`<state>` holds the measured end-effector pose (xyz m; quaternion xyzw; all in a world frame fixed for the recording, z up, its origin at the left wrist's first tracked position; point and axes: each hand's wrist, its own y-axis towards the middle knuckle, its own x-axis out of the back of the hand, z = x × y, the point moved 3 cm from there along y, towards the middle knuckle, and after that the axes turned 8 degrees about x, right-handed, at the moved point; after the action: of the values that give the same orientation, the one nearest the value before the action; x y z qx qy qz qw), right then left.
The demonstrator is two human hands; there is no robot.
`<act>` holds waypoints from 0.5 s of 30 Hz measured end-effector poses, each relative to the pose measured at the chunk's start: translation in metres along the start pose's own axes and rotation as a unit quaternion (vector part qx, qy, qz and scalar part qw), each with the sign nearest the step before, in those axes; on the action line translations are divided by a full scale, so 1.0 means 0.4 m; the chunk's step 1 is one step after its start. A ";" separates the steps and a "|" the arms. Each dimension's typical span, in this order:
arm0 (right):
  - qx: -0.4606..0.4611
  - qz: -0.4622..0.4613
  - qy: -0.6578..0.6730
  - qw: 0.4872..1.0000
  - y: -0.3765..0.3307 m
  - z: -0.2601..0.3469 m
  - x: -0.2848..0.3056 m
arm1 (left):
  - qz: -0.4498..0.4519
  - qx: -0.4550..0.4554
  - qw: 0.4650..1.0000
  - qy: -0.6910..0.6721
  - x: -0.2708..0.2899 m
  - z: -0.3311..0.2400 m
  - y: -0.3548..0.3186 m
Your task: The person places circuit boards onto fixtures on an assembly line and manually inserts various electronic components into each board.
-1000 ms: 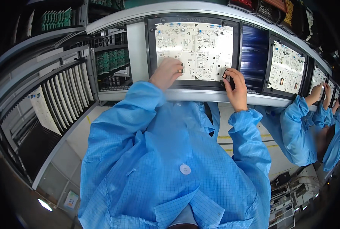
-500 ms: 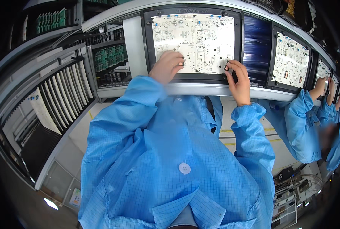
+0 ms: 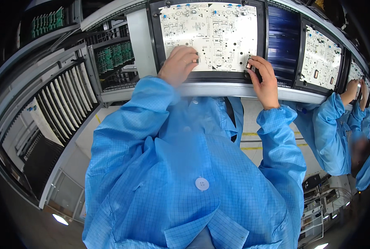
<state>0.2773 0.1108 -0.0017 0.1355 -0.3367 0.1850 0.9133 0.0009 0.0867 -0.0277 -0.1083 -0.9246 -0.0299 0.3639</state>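
Note:
A white circuit board with printed marks and small blue parts along its far edge sits in a black frame fixture before me. Over its near left part, my left hand is closed with fingertips around a small black component. By the near right corner, my right hand pinches a small black rectangular component between thumb and fingers, close to the board. Whether either part touches the board I cannot tell. A dark clip of the fixture lies beside the right thumb.
Another framed white board stands along the line to the right, past a dark blue section. Farther right, another person's hands work at a board. A slotted rack of upright boards stands left; green boards sit behind it.
The board and its fixture appear slightly higher in view. My right hand has shifted slightly up and right; both hands keep their closed grips near the same board spots.

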 end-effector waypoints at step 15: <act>0.094 0.067 -0.055 0.992 0.050 -0.017 -0.027 | -0.095 0.080 0.986 0.108 0.050 0.002 -0.086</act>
<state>0.2650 0.1284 -0.0114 0.2079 -0.3760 0.2690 0.8620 -0.0217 0.0571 -0.0140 0.0139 -0.8854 -0.0017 0.4646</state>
